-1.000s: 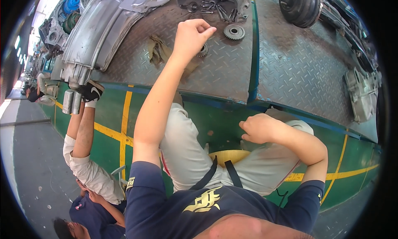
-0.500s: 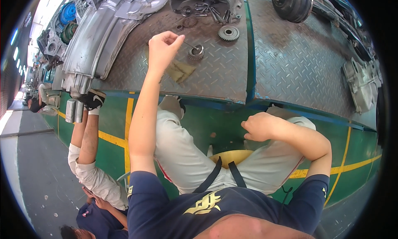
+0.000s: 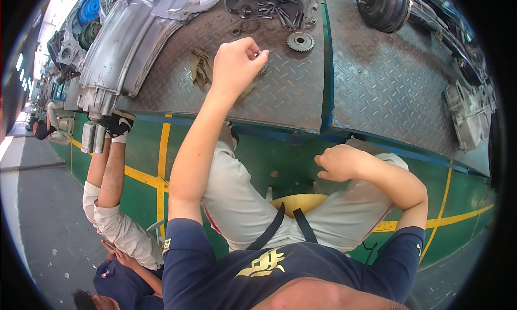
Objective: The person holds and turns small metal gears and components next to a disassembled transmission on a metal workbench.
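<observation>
My left hand (image 3: 237, 67) is raised over the near part of the metal bench, thumb and forefinger pinched together. The thin metal rod in that pinch showed half a second ago; now the fingers mostly hide it. Just behind the fingertips, a small toothed gear (image 3: 264, 69) is partly covered by the hand. Beneath the wrist, a crumpled olive cloth (image 3: 200, 68) lies on the bench, part of it hidden by my arm. Over my right thigh rests my right hand (image 3: 340, 162), its fingers curled in, with nothing visible in them.
A larger gear (image 3: 300, 42) lies to the right, with several bolts (image 3: 283, 16) farther back by a metal housing. A big grey transmission casing (image 3: 126, 46) fills the left. Another diamond-plate bench (image 3: 388, 89) carries a casting (image 3: 466, 116). Another person's leg (image 3: 110, 175) is at left.
My left hand has moved right and slightly up, now covering much of the small gear. More of the olive cloth shows left of my wrist. My right hand stays on the thigh.
</observation>
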`<action>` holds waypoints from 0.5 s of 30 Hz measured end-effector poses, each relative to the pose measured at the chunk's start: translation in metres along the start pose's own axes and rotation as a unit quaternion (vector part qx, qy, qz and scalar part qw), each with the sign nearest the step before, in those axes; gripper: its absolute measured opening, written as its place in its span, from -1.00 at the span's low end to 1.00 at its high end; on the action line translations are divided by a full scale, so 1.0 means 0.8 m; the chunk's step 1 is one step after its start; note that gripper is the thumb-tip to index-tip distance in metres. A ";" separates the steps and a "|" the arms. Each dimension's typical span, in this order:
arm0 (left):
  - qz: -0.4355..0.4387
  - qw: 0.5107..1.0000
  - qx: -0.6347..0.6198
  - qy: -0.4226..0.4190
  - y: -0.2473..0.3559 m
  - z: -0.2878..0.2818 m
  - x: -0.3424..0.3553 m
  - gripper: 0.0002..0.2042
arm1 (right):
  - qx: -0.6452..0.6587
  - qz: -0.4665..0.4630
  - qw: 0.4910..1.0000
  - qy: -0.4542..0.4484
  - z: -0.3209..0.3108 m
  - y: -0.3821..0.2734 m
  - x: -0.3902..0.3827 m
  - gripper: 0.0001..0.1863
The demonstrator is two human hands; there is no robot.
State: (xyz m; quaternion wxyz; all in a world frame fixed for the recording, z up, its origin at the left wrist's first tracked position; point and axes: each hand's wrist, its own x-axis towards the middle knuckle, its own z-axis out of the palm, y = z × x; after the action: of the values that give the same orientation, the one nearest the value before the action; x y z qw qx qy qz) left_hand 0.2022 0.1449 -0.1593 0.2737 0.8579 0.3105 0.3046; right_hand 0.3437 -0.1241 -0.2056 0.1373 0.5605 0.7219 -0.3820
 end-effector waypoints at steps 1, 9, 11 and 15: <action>0.011 1.000 0.016 0.004 0.005 0.004 0.002 -0.76 | -0.002 -0.003 1.000 0.005 0.000 0.000 0.001 -0.63; -0.001 0.999 0.027 0.030 -0.018 0.022 0.042 -0.72 | -0.003 -0.003 1.000 -0.005 0.000 0.000 0.001 -0.62; -0.001 0.998 0.022 0.061 -0.030 0.017 0.051 -0.70 | -0.003 -0.006 1.000 -0.007 -0.001 0.001 0.001 -0.60; -0.016 0.999 0.023 0.035 -0.046 0.002 0.051 -0.73 | -0.006 0.008 1.000 -0.018 -0.002 0.002 0.000 -0.59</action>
State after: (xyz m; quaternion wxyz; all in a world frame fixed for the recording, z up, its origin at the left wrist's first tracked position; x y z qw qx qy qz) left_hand 0.2151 0.1971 -0.1708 0.2473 0.8476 0.3406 0.3231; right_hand 0.3452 -0.1230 -0.2053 0.1564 0.5583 0.7174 -0.3863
